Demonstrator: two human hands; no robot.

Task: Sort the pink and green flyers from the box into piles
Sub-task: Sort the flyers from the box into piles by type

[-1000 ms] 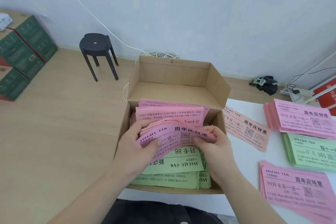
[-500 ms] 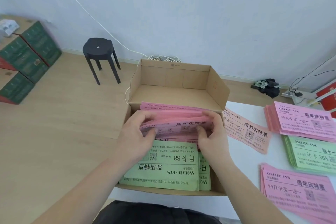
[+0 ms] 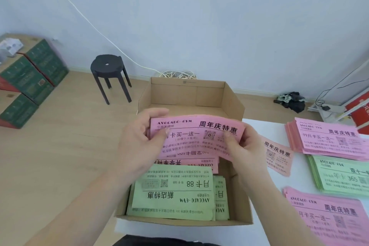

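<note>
An open cardboard box (image 3: pixel 233 104) stands at the table's left edge in front of me. Both hands hold a bundle of pink flyers (image 3: pixel 197 136) above it: my left hand (image 3: pixel 139 142) pinches its left end, my right hand (image 3: pixel 242 150) its right end, thumbs on top. Green flyers (image 3: pixel 173 193) lie in the near part of the box, more pink ones (image 3: pixel 187 163) behind them. On the white table (image 3: pixel 265 227) to the right lie a far pink pile (image 3: pixel 327 138), a green pile (image 3: pixel 343 175), a near pink pile (image 3: pixel 329 217) and a loose pink flyer (image 3: pixel 277 156).
A black stool (image 3: pixel 108 70) stands on the wooden floor beyond the box at the left. Green cartons (image 3: pixel 26 80) are stacked at the far left. A coiled white cable (image 3: pixel 177 75) lies by the wall. Dark cloth (image 3: pixel 293 101) and a power strip are on the floor at the right.
Both hands have lifted the pink bundle up out of the box and turned its printed face toward me. The green flyers underneath are now fully exposed.
</note>
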